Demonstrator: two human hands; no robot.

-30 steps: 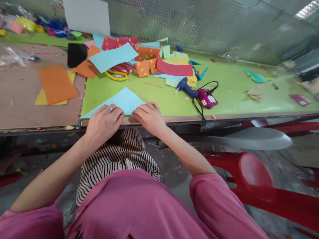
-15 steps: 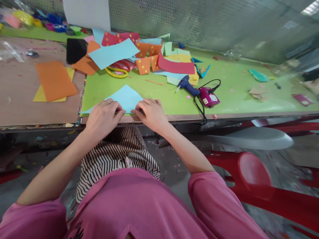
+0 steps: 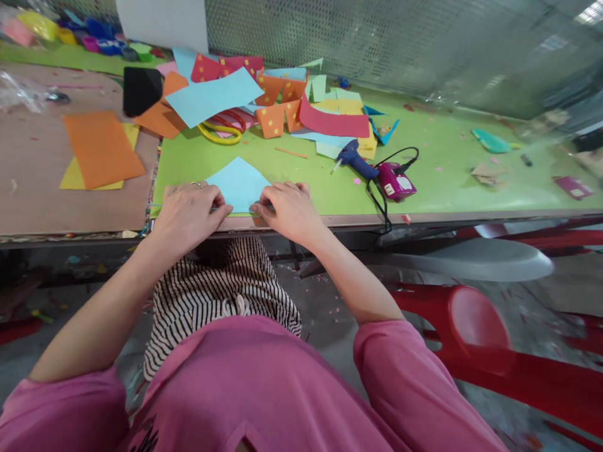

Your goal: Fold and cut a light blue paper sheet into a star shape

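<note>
Fingers [image 3: 222,213] slightly farther apart, blue paper [image 3: 239,181] between them, extending beyond.

It's just one head cam — facing forward and down, pink shirt [image 3: 254,389] at 6 o'clock, left hand [image 3: 187,212] and right hand [image 3: 291,210] pretty close mid-frame, mesh screen [image 3: 306,37] farther off at 12.

Paper [image 3: 239,182] pale blue; shirt [image 3: 259,383] pink; cutout [image 3: 270,122] orange, yellow squares.

A person's forearms [image 3: 106,301] reach forward and inward, left hand [image 3: 187,210] and right hand [image 3: 289,210] palms down, fingers [image 3: 277,191] bent, thumbs [image 3: 221,215] apart.
</note>
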